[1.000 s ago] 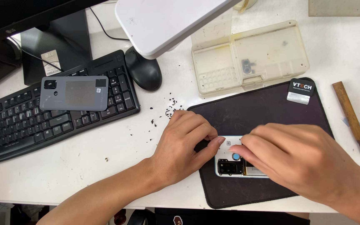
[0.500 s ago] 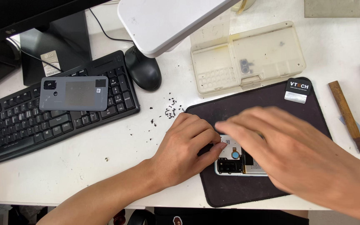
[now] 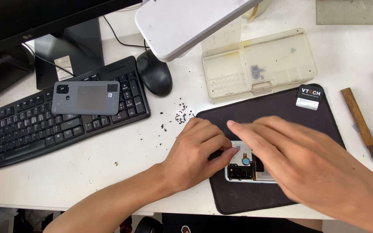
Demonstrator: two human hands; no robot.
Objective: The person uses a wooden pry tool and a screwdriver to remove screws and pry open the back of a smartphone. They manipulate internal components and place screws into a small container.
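Pinching the opened phone point(image 3: 243, 166) on the dark mat point(image 3: 281, 110), left hand point(image 3: 195, 155); right hand point(image 3: 298, 159) hovers flat, near the mat's white label point(image 3: 309, 98).

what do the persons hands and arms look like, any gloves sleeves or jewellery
Both are bare: the left hand and right hand wear no gloves, and no rings or watch show. Both forearms are uncovered as far as the picture reaches, with no sleeve in view. The right hand is motion-blurred, so fine detail is unclear.

On the dark work mat point(image 3: 277, 108) lies an opened phone point(image 3: 243, 166). The left hand point(image 3: 195, 153) presses its end, fingers curled, while the right hand point(image 3: 298, 162) — blurred, seemingly open — spreads above it. A grey back cover point(image 3: 87, 98) rests on the keyboard point(image 3: 31, 125), left of the mat.
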